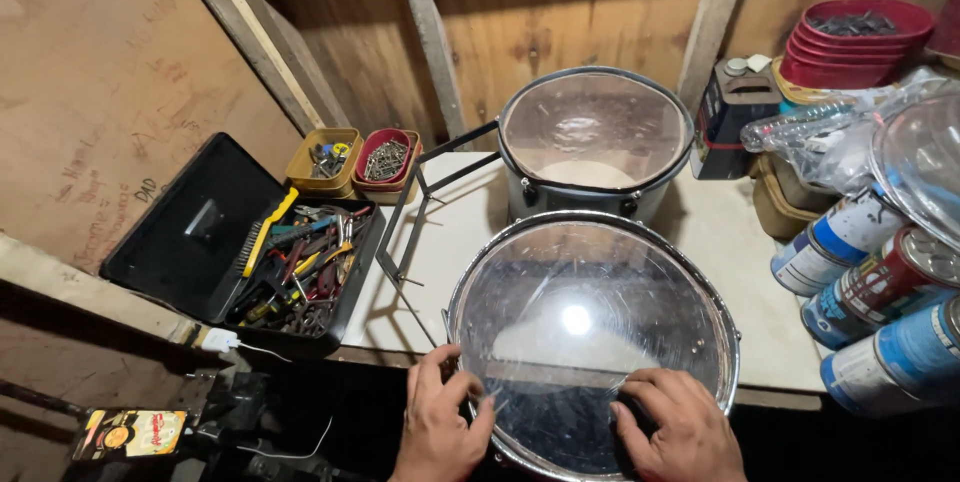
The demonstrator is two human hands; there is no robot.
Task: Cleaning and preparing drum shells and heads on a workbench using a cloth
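Two flat open palms, left hand (440,420) and right hand (680,427), pressing clear drumhead (590,332), wrists cut off, near rim hidden

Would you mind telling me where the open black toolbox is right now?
The open black toolbox sits at the left of the head view, on the bench's left end, beside the near drum and just in front of two small tubs of screws.

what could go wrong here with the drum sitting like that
The near drum overhangs the table edge, so it might tip toward the person if the left hand or right hand presses down. The cans lying on their sides beside it could roll if bumped.
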